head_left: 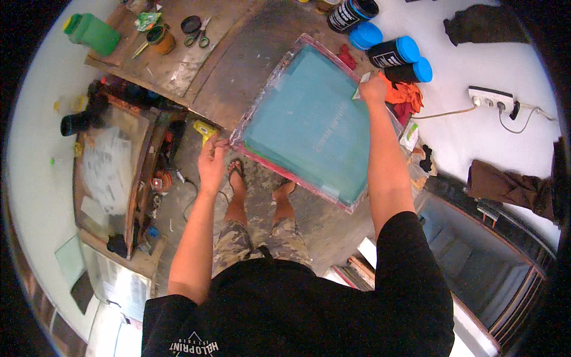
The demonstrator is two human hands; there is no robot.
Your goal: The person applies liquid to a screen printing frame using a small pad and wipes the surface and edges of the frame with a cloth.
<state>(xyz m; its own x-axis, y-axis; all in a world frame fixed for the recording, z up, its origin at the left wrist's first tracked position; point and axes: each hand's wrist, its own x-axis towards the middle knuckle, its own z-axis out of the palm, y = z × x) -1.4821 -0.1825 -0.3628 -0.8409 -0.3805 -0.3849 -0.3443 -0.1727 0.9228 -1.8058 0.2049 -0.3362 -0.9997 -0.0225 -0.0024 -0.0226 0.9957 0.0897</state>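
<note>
A printing screen (309,122) with a pink frame and teal mesh is held tilted in front of me over the floor. My left hand (212,159) grips its near left corner. At the far right edge of the mesh, my right hand (373,89) pinches a small pale strip, apparently tape. Faint lettering shows through the mesh. My feet in sandals stand below the screen.
Black jars with blue lids (395,55) and red-orange rags (405,96) lie on the white surface at right, beside a power strip (491,99). Behind are a wooden board (178,53) with scissors (199,34), a cup and a green bottle (92,33). Another screen (110,169) leans at left.
</note>
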